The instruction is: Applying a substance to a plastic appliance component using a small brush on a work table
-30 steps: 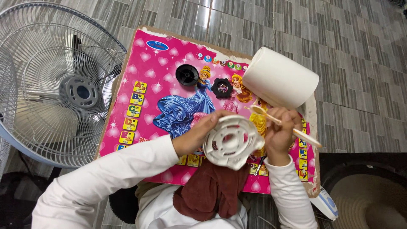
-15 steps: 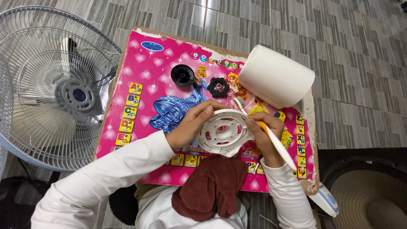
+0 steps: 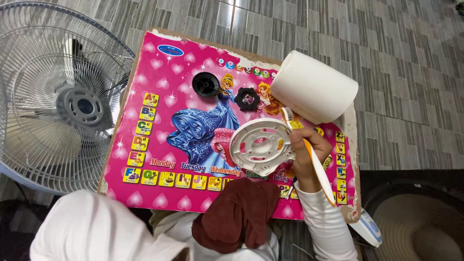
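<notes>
Grey tiled floor, pink board [image 3: 159,130]: right hand [image 3: 304,159] clamped on toothbrush [image 3: 309,154]; scrub white disc [image 3: 261,147] gently, steadily. Left hand's grip hidden, cannot tell.

Home floor: grey tiled floor [image 3: 396,63], pink children's play mat [image 3: 169,96], household fan grille [image 3: 53,96].
</notes>
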